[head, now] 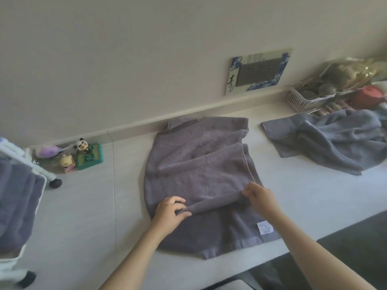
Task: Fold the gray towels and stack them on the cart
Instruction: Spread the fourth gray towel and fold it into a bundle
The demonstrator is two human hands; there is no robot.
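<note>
A gray towel (199, 164) lies spread on the pale floor in the middle, a white label near its front right corner. My left hand (170, 212) and my right hand (259, 195) each pinch a raised fold that runs across the towel's near part. A second gray towel (335, 139) lies crumpled at the right. At the far left stands the white cart (39, 170), with gray towel fabric (14, 201) on it.
Small toy figures and a green box (88, 156) sit by the baseboard at left. A pink basket (301, 101) with assorted items stands at the back right. A framed picture (257, 72) leans on the wall. A dark mat (345, 258) lies at front right.
</note>
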